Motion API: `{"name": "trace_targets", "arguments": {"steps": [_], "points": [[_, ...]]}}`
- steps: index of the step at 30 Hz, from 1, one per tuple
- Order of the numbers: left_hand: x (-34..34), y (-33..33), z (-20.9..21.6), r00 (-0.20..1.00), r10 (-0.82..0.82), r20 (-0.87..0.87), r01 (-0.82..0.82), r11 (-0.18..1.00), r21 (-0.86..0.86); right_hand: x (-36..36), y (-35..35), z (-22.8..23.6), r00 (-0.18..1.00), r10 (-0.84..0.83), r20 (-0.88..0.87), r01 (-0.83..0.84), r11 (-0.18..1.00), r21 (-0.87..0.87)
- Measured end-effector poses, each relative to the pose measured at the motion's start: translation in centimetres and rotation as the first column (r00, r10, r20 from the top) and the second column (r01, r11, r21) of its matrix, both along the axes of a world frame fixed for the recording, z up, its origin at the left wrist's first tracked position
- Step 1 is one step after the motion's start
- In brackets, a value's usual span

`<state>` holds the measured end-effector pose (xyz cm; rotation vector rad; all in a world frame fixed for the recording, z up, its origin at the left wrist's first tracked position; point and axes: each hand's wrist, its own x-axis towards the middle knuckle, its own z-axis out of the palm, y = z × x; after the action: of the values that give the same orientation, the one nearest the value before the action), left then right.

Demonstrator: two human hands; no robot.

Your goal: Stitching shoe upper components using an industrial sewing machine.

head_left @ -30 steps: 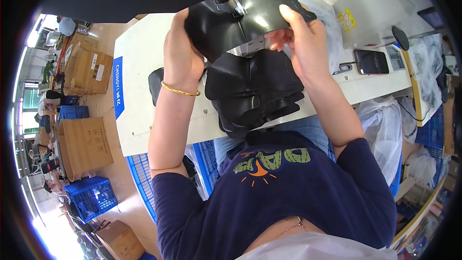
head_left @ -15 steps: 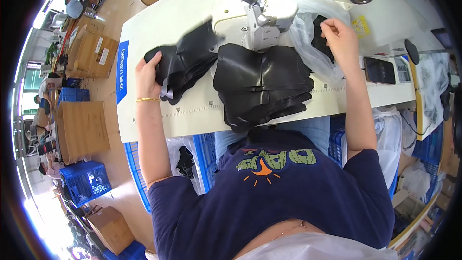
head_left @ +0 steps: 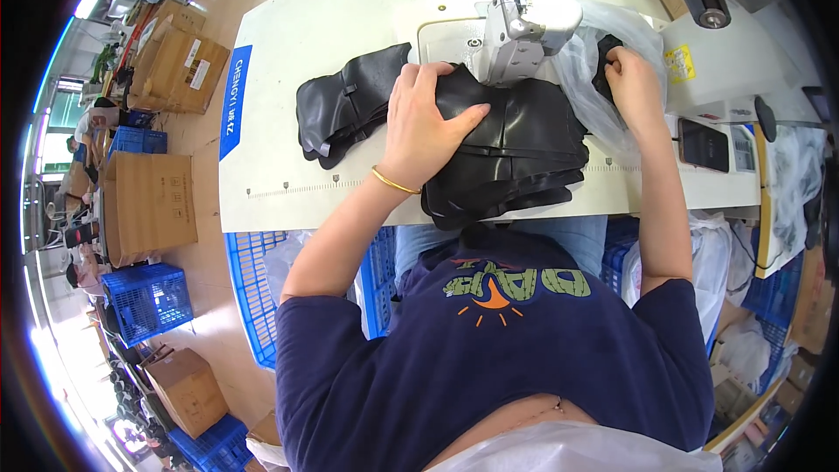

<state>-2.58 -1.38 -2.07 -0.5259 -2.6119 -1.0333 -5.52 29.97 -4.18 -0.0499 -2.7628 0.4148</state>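
A stack of black, glossy sheet pieces (head_left: 516, 144) lies at the table's near edge, in front of the sewing machine head (head_left: 520, 39). My left hand (head_left: 426, 127) rests on the stack's left side, its fingers apart and thumb spread over the top piece. Left of that hand sits a second, smaller pile of black pieces (head_left: 336, 105). My right hand (head_left: 631, 83) is closed at a clear plastic bag (head_left: 572, 79), its fingertips pinched on a small black piece (head_left: 604, 61) at the bag; part of that piece is hidden by the hand.
A phone (head_left: 703, 145) lies on the table's right side. Blue crates (head_left: 253, 288) stand under the table at left, and cardboard boxes (head_left: 150, 207) are on the floor beyond. White plastic bags (head_left: 699, 253) hang below the right edge.
My left hand has let go of the left pile and moved right onto the middle stack. The left pile now lies flat on the table. My right hand stays by the plastic bag.
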Motion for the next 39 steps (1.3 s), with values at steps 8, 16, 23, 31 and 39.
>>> {"name": "trace_targets", "arguments": {"steps": [8,16,23,31,39], "points": [[-0.5,-0.2,0.4,0.971,0.042,0.235,-0.042,0.999,-0.007,0.5,0.2,0.8,0.997,0.066,0.027,-0.065,0.997,-0.03],[-0.9,0.1,0.5,0.997,0.06,0.039,-0.053,0.986,-0.161,0.4,0.7,0.4,0.996,-0.02,-0.085,0.008,0.991,-0.133],[-3.7,-1.7,-1.6,0.895,0.027,0.445,-0.107,0.982,0.156,0.9,0.1,1.0,0.998,0.05,-0.026,-0.055,0.811,-0.583],[-3.6,-1.1,-0.6,0.904,0.019,0.427,-0.183,0.92,0.345,3.7,-4.2,4.2,0.972,0.214,-0.092,-0.183,0.453,-0.873],[-3.6,-1.1,-0.2,0.927,0.112,0.357,-0.096,0.993,-0.064,7.4,-9.7,4.8,0.823,0.568,0.014,-0.038,0.08,-0.996]]}}
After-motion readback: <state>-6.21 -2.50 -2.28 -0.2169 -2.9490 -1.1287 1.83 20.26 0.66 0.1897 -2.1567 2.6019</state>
